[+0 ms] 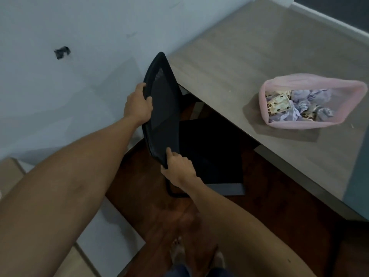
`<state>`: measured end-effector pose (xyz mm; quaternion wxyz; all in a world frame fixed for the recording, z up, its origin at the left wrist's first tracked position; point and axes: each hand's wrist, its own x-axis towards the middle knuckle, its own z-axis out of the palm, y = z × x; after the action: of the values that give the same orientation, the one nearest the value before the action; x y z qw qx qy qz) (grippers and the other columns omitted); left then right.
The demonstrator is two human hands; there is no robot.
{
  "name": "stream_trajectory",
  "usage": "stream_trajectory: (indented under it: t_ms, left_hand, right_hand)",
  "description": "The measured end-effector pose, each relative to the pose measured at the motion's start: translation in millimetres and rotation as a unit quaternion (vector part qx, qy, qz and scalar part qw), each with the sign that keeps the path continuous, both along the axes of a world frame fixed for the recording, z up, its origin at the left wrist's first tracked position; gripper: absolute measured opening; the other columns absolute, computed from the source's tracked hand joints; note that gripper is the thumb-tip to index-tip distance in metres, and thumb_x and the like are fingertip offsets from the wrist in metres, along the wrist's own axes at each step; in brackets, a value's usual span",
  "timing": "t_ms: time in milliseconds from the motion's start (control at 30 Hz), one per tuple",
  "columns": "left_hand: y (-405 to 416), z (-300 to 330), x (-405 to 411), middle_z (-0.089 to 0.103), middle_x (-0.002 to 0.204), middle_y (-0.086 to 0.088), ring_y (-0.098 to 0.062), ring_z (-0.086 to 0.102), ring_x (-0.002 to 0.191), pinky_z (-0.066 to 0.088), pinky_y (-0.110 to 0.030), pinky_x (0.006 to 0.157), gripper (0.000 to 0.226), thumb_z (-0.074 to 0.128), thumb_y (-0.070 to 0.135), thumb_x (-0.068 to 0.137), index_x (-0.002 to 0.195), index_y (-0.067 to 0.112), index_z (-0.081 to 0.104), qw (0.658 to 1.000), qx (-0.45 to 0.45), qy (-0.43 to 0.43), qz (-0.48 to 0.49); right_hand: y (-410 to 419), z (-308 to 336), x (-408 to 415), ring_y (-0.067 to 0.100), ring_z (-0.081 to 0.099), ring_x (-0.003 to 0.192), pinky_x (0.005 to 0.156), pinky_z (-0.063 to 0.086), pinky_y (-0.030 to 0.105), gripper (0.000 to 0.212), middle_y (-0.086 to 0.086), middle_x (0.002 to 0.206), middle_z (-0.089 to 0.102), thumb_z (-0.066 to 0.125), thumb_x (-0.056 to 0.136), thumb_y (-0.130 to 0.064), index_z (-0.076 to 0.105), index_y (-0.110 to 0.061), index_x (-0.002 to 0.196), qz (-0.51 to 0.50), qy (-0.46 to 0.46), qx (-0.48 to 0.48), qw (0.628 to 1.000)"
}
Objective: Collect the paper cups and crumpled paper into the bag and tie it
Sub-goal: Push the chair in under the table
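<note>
A pink translucent bag (279, 124) lies open on the grey table (229, 62) at the right. Inside it I see crumpled pale purple paper (307, 96) and spotted paper cups (279, 103). Both my hands are away from the bag, on a black mesh chair back (162, 100) at the table's left edge. My left hand (137, 104) grips the chair back's far edge. My right hand (178, 168) grips its near lower edge.
The chair's dark seat (209, 152) sits partly under the table. A white wall (69, 66) with a dark mark rises on the left. Dark wooden floor (269, 226) runs below, with my feet (197, 254) near the bottom and a pale box (10, 172) at the left edge.
</note>
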<state>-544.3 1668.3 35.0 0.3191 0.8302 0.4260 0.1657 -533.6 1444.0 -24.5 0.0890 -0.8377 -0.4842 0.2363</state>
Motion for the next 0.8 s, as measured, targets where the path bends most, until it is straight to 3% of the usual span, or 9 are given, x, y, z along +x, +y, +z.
stream_trajectory:
  t_ms: [100,367,533,600,633,733,800]
  left_hand:
    - [-2,2,10,0.060,0.119,-0.009,-0.026,0.059,0.093,0.045,-0.032,0.080,0.052,0.040,0.020,0.105,0.156,0.027,0.029,0.999,-0.038,-0.001,0.005]
    - [-51,12,20,0.058,0.115,-0.018,-0.030,0.058,0.088,0.047,-0.038,0.073,0.067,0.038,0.019,0.103,0.160,0.032,0.007,0.994,-0.103,0.025,0.001]
    - [-93,14,36,0.055,0.132,-0.023,-0.035,0.060,0.096,0.051,-0.039,0.072,0.071,0.040,0.026,0.098,0.159,0.025,0.003,0.991,-0.130,0.019,0.022]
    - [-114,17,46,0.050,0.142,-0.022,-0.036,0.059,0.102,0.050,-0.038,0.068,0.077,0.042,0.029,0.101,0.161,0.021,-0.006,0.989,-0.141,0.036,0.033]
    - [-124,19,52,0.047,0.145,-0.021,-0.038,0.058,0.107,0.052,-0.038,0.069,0.080,0.044,0.028,0.101,0.161,0.019,-0.008,0.987,-0.151,0.032,0.042]
    - [-151,22,71,0.044,0.147,-0.019,-0.042,0.059,0.110,0.059,-0.041,0.055,0.083,0.047,0.028,0.101,0.161,0.014,-0.007,0.979,-0.189,0.016,0.069]
    - [-167,24,84,0.047,0.138,-0.016,-0.041,0.062,0.102,0.060,-0.042,0.048,0.078,0.047,0.029,0.101,0.159,0.014,-0.002,0.971,-0.224,0.013,0.079]
  right_hand:
    - [-2,0,3,0.041,0.064,0.104,0.079,0.050,0.045,0.070,0.014,0.132,0.059,0.050,0.102,-0.040,0.022,-0.007,0.157,0.016,0.002,0.009,1.000]
    - [-54,7,36,0.039,0.065,0.098,0.074,0.051,0.042,0.071,0.013,0.126,0.063,0.048,0.102,-0.042,0.021,-0.010,0.159,0.059,0.004,-0.009,0.998]
    - [-111,18,68,0.035,0.065,0.086,0.063,0.045,0.034,0.068,0.012,0.114,0.066,0.050,0.100,-0.037,0.024,-0.018,0.161,0.036,0.030,-0.009,0.999]
    - [-135,24,81,0.026,0.054,0.071,0.052,0.036,0.031,0.064,0.005,0.098,0.058,0.049,0.102,-0.032,0.025,-0.022,0.161,0.012,0.041,-0.010,0.999]
    - [-147,25,89,0.023,0.051,0.070,0.051,0.035,0.028,0.062,0.001,0.100,0.054,0.048,0.103,-0.031,0.027,-0.024,0.161,0.002,0.045,-0.010,0.999]
    - [-177,23,116,0.027,0.059,0.090,0.069,0.046,0.036,0.057,-0.002,0.129,0.051,0.050,0.103,-0.034,0.034,-0.027,0.157,-0.025,0.040,-0.022,0.999]
    - [-197,23,133,0.031,0.059,0.105,0.081,0.048,0.042,0.053,0.000,0.133,0.049,0.053,0.102,-0.035,0.042,-0.025,0.152,-0.052,0.028,-0.030,0.998]
